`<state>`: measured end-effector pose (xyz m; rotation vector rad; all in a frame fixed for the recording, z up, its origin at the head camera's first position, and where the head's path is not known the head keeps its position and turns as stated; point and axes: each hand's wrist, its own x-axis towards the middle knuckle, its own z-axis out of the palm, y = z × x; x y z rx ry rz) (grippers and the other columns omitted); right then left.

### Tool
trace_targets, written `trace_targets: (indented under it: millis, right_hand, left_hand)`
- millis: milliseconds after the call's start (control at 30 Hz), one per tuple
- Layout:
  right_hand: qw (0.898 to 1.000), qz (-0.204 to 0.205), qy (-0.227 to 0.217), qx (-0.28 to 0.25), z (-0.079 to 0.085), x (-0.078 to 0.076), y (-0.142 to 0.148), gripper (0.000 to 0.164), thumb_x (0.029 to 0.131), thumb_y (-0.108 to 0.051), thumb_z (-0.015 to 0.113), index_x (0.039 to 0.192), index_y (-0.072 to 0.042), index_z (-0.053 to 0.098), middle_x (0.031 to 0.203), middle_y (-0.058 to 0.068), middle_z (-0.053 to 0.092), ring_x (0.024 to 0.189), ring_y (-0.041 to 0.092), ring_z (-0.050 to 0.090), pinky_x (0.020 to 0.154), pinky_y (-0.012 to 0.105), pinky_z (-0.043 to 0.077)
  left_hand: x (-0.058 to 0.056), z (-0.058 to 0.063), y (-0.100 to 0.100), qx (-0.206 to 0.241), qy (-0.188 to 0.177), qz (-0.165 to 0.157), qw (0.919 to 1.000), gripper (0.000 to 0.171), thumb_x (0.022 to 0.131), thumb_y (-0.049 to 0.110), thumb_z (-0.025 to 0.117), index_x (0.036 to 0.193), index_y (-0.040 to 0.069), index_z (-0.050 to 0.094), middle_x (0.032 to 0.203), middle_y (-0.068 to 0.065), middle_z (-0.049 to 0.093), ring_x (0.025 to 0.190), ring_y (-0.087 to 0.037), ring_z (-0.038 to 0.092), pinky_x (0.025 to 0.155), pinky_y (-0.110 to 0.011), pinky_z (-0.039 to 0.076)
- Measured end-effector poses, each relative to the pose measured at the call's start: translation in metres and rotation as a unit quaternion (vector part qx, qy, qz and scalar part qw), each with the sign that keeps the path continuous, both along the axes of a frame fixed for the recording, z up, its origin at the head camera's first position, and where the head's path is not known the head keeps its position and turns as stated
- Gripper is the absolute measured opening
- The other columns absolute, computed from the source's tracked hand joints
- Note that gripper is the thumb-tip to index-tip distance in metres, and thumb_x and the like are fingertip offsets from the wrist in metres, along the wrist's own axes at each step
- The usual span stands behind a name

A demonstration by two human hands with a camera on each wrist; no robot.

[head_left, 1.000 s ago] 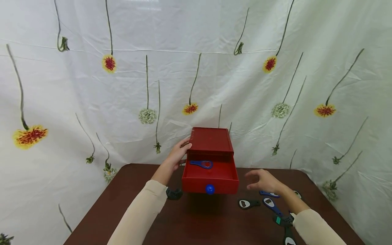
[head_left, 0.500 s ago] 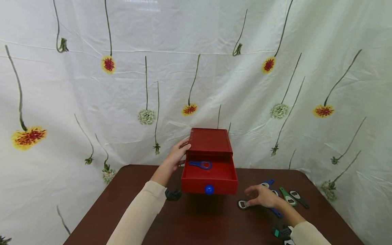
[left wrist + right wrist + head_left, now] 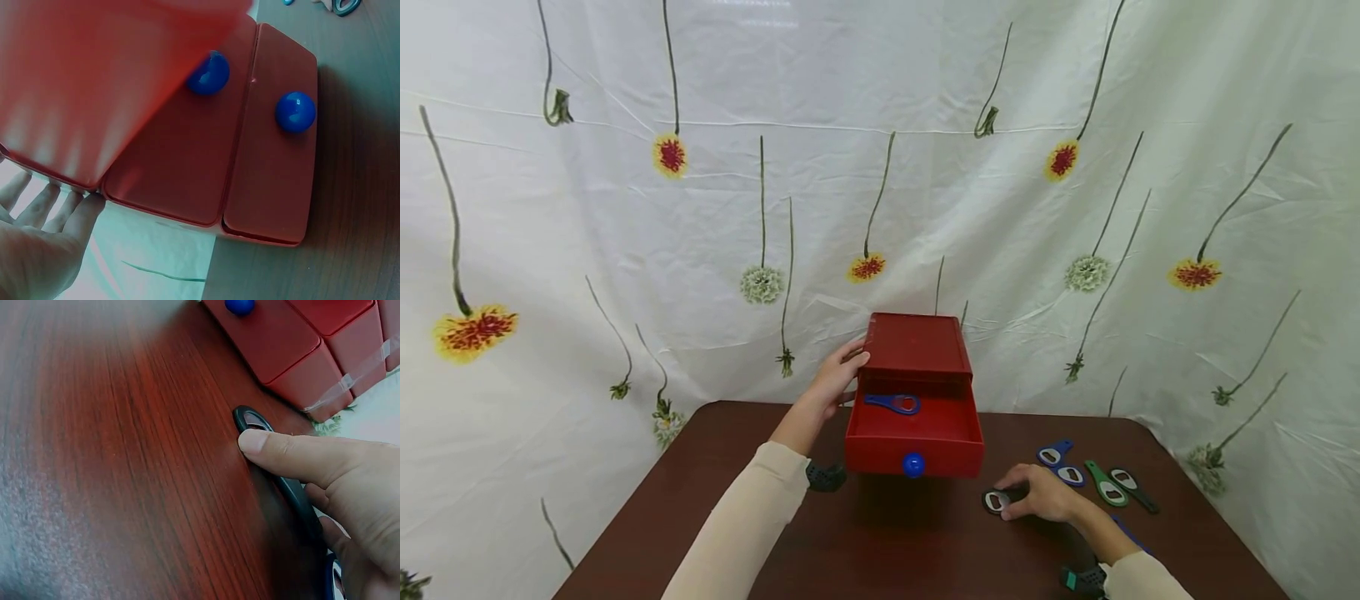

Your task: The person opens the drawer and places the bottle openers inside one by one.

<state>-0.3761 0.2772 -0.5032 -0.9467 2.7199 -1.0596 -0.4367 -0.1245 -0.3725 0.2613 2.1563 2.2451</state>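
Observation:
A red drawer cabinet (image 3: pixel 917 343) stands on the table with its top drawer (image 3: pixel 940 457) pulled out. Inside that drawer lies a blue bottle opener (image 3: pixel 893 403). My left hand (image 3: pixel 829 382) rests against the cabinet's left side; in the left wrist view its fingers (image 3: pixel 81 219) extend along the side edge. To the right of the cabinet, my right hand (image 3: pixel 1043 493) pinches a black bottle opener (image 3: pixel 994 501) low over the table. In the right wrist view the thumb lies across the head of the black bottle opener (image 3: pixel 299 503).
Blue bottle openers (image 3: pixel 1051 455), a green bottle opener (image 3: pixel 1107 485) and another black bottle opener (image 3: pixel 1131 487) lie right of my right hand. My right forearm partly covers a blue one (image 3: pixel 1129 533). Two lower drawers with blue knobs (image 3: pixel 295 112) are closed. A flowered curtain (image 3: pixel 715 208) hangs behind.
My right hand has come down from beside the drawer to the table and taken hold of the black bottle opener. My left hand stays on the cabinet.

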Motion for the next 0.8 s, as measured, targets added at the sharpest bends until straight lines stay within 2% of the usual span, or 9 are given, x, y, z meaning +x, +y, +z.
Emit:
trace_targets:
  millis: [267,500,800]
  right_hand:
    - [0.999,-0.022,0.010,0.033,0.0005,-0.0001,0.0002,0.031,0.080,-0.027,0.091,0.104,-0.011,0.079,0.105,-0.006,0.069,0.098,0.021,0.064,0.084,0.038,0.053]
    - [0.998,-0.021,0.030,0.042,0.0025,0.0012,-0.0031,0.030,0.079,-0.025,0.090,0.101,-0.008,0.079,0.099,-0.004,0.071,0.088,0.015,0.066,0.074,0.034,0.055]
    - [0.997,-0.033,0.043,0.059,0.0009,0.0007,-0.0057,0.030,0.079,-0.026,0.089,0.098,-0.007,0.077,0.091,-0.008,0.068,0.080,0.007,0.062,0.068,0.030,0.053]
  left_hand:
    - [-0.0011,-0.0002,0.0011,0.001,-0.001,-0.002,1.0000,0.054,0.108,0.028,0.057,0.159,0.017,0.043,0.156,-0.011,0.045,0.139,-0.035,0.046,0.103,-0.062,0.045]
    - [-0.0011,0.0010,0.0007,-0.007,-0.001,0.000,1.0000,0.054,0.109,0.028,0.057,0.159,0.016,0.041,0.157,-0.012,0.043,0.140,-0.036,0.045,0.101,-0.060,0.048]
    - [-0.0016,0.0016,-0.0015,-0.007,-0.004,-0.006,0.9999,0.054,0.109,0.029,0.057,0.159,0.016,0.041,0.158,-0.011,0.041,0.140,-0.035,0.045,0.101,-0.060,0.048]
